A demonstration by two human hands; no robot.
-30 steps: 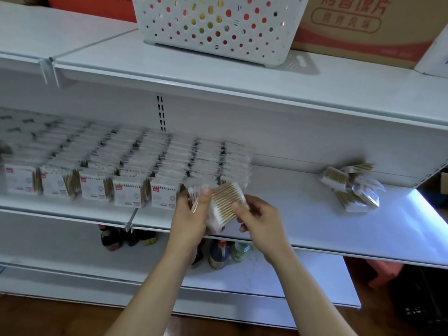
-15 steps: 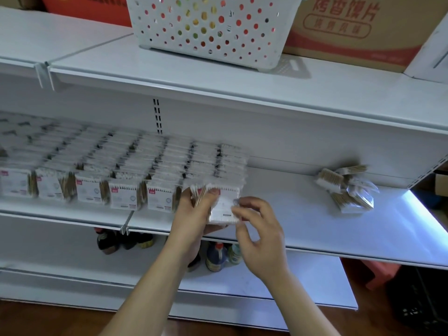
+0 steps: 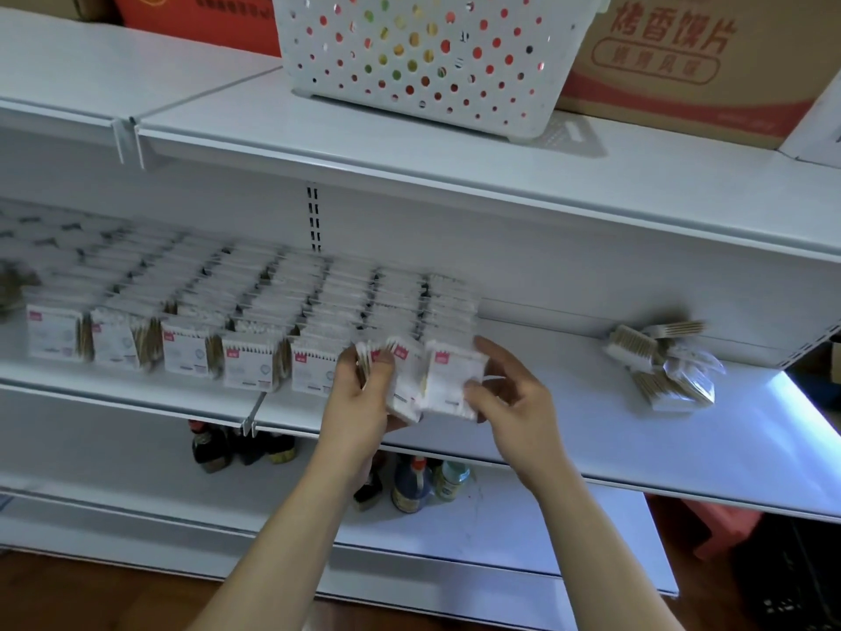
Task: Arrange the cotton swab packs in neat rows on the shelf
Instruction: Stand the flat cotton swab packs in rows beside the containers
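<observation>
Rows of white cotton swab packs (image 3: pixel 236 321) with small red labels fill the left half of the middle shelf (image 3: pixel 569 430). At the right end of the front row my left hand (image 3: pixel 364 403) grips a few upright packs (image 3: pixel 405 380). My right hand (image 3: pixel 509 398) pinches the rightmost pack (image 3: pixel 448 380) by its right edge, label facing me, held over the shelf's front. A loose heap of swab packs (image 3: pixel 664 362) lies on the shelf far to the right.
A white perforated basket (image 3: pixel 428 61) and a cardboard box (image 3: pixel 691 66) stand on the upper shelf. Dark bottles (image 3: pixel 409 485) stand on the lower shelf beneath my hands. Bare shelf lies between the rows and the heap.
The pack that lay flat between my hands, sticks showing, now stands upright with its label towards me at the row's right end. My right hand moved to its right edge.
</observation>
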